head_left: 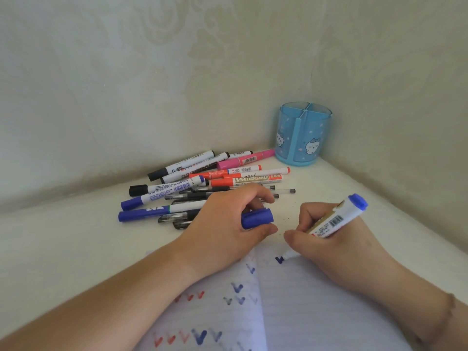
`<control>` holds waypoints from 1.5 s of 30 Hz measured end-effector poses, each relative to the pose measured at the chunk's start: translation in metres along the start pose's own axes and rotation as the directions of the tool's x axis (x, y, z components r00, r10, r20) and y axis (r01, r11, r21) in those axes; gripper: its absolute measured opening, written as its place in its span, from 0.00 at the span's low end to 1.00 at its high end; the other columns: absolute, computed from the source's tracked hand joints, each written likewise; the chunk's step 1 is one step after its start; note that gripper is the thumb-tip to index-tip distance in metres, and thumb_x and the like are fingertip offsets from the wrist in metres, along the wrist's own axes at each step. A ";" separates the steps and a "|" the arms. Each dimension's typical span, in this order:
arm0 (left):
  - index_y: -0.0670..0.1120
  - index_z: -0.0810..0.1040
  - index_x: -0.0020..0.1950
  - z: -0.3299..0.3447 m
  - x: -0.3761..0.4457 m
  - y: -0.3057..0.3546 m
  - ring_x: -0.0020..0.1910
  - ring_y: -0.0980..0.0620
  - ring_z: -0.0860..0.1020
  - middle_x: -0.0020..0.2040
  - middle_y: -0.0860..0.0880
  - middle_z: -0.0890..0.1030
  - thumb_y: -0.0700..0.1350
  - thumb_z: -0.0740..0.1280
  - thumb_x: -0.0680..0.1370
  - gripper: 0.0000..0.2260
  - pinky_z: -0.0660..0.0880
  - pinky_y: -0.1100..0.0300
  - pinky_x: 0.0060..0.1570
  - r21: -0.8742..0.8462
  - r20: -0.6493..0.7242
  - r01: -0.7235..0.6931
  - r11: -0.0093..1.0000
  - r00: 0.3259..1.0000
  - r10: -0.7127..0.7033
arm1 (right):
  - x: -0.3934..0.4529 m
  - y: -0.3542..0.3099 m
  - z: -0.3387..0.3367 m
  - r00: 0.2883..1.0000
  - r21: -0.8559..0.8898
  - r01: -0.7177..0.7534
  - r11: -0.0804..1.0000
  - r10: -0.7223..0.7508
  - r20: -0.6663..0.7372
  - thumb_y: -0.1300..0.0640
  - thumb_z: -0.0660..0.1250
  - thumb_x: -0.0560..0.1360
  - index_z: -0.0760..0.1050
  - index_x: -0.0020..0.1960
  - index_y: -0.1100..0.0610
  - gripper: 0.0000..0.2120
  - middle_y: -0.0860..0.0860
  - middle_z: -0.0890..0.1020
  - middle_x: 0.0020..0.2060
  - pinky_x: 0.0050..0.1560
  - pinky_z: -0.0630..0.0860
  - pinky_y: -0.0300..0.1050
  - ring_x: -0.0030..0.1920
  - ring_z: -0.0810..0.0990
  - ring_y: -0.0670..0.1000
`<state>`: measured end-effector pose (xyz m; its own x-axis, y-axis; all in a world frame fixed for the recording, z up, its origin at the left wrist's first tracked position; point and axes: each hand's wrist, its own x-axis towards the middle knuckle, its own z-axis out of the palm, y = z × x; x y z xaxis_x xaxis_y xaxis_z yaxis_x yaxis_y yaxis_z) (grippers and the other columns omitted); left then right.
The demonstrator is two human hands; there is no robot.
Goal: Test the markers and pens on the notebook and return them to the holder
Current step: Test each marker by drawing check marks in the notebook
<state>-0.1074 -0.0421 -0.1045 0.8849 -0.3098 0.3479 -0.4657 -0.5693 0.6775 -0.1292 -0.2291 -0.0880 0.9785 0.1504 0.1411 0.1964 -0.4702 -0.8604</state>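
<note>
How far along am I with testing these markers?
Done: several red and blue ticks on the notebook. In hand: right hand marks with a blue marker; left hand holds its cap. Left: the pile is out; nothing shows above the holder rim.

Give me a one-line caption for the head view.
Right hand tests blue marker on notebook; left hand holds its cap.

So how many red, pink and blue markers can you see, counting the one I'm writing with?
Red markers: 3
Pink marker: 1
Blue markers: 3, two lying down and one in the right hand
Total: 7
</note>
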 end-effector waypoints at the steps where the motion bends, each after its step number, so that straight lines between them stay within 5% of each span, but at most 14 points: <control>1: 0.61 0.75 0.53 0.000 0.000 0.001 0.47 0.62 0.78 0.44 0.59 0.80 0.51 0.76 0.71 0.15 0.72 0.73 0.47 -0.002 -0.001 0.004 1.000 1.000 -0.004 | 0.001 0.001 0.000 1.000 0.003 0.007 1.000 -0.007 -0.015 0.63 0.71 0.67 0.66 0.25 0.56 0.18 0.43 0.67 0.18 0.21 0.58 0.32 0.21 0.61 0.44; 5: 0.60 0.75 0.50 0.000 0.000 0.001 0.48 0.63 0.78 0.45 0.61 0.80 0.49 0.77 0.70 0.15 0.72 0.74 0.48 -0.012 -0.021 -0.011 1.000 1.000 0.011 | 0.001 0.001 -0.001 0.999 0.056 0.026 0.998 -0.023 -0.042 0.61 0.75 0.68 0.69 0.28 0.58 0.17 0.43 0.70 0.18 0.21 0.59 0.30 0.20 0.63 0.43; 9: 0.56 0.77 0.49 0.001 0.000 -0.001 0.49 0.62 0.78 0.46 0.61 0.80 0.48 0.77 0.70 0.12 0.73 0.70 0.50 -0.031 -0.050 -0.032 0.999 0.998 0.030 | 0.002 -0.001 -0.014 0.998 0.425 -0.013 0.905 0.035 -0.043 0.51 0.80 0.60 0.72 0.35 0.56 0.17 0.46 0.69 0.20 0.23 0.58 0.36 0.22 0.61 0.48; 13: 0.59 0.76 0.50 0.000 0.000 0.002 0.50 0.63 0.78 0.47 0.61 0.80 0.50 0.75 0.72 0.11 0.72 0.73 0.49 -0.063 -0.067 -0.035 0.997 0.997 0.031 | 0.004 0.001 -0.022 0.996 0.595 -0.054 0.802 0.081 -0.020 0.54 0.63 0.66 0.76 0.35 0.57 0.08 0.55 0.69 0.23 0.23 0.63 0.40 0.25 0.64 0.52; 20: 0.54 0.78 0.53 -0.001 -0.002 0.005 0.47 0.64 0.77 0.46 0.62 0.79 0.54 0.72 0.74 0.10 0.68 0.75 0.47 -0.062 -0.044 -0.189 0.980 0.981 0.187 | 0.002 0.002 -0.015 0.999 0.552 -0.023 0.834 -0.002 0.045 0.53 0.65 0.65 0.77 0.39 0.54 0.05 0.58 0.74 0.24 0.29 0.58 0.44 0.23 0.65 0.53; 27: 0.54 0.78 0.53 0.000 -0.008 0.012 0.40 0.58 0.77 0.45 0.60 0.79 0.54 0.68 0.76 0.09 0.70 0.70 0.38 -0.148 -0.042 -0.186 0.971 0.983 0.181 | -0.003 0.001 -0.010 0.994 0.585 0.083 0.807 -0.112 0.013 0.39 0.77 0.59 0.72 0.32 0.52 0.20 0.61 0.79 0.25 0.24 0.64 0.37 0.20 0.71 0.53; 33: 0.49 0.79 0.53 -0.003 -0.010 0.019 0.36 0.50 0.76 0.41 0.54 0.80 0.52 0.68 0.77 0.08 0.72 0.56 0.35 -0.190 -0.023 -0.201 0.961 0.979 0.201 | -0.006 -0.001 -0.003 0.979 0.612 0.171 0.772 -0.204 -0.016 0.42 0.75 0.65 0.72 0.32 0.52 0.17 0.60 0.79 0.24 0.25 0.69 0.39 0.21 0.73 0.55; 38: 0.51 0.74 0.53 -0.004 -0.012 0.024 0.36 0.52 0.74 0.39 0.53 0.79 0.51 0.65 0.80 0.05 0.70 0.58 0.35 -0.202 0.030 -0.213 0.956 0.974 0.224 | -0.004 -0.001 -0.005 0.969 0.601 0.191 0.776 -0.247 0.012 0.40 0.75 0.64 0.72 0.33 0.52 0.19 0.59 0.79 0.24 0.27 0.69 0.39 0.23 0.74 0.55; 41: 0.55 0.72 0.53 -0.002 -0.010 0.024 0.37 0.56 0.74 0.40 0.55 0.78 0.52 0.65 0.79 0.05 0.67 0.68 0.35 -0.180 0.036 -0.215 0.960 0.974 0.225 | 0.002 -0.001 -0.018 0.959 0.530 0.231 0.816 -0.284 0.019 0.37 0.75 0.62 0.77 0.34 0.53 0.19 0.56 0.80 0.26 0.28 0.70 0.39 0.25 0.75 0.54; 45: 0.55 0.73 0.57 -0.003 -0.008 0.014 0.50 0.66 0.76 0.49 0.63 0.78 0.58 0.63 0.77 0.11 0.68 0.75 0.48 -0.056 0.020 -0.183 0.982 0.983 0.184 | 0.005 -0.001 -0.043 0.946 0.337 0.295 0.894 -0.322 0.027 0.35 0.73 0.61 0.85 0.43 0.51 0.22 0.52 0.84 0.31 0.28 0.67 0.38 0.30 0.75 0.51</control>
<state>-0.1210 -0.0448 -0.0958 0.7835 -0.4246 0.4537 -0.6182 -0.4591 0.6380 -0.1216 -0.2654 -0.0652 0.8611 0.3175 0.3972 0.4426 -0.0834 -0.8928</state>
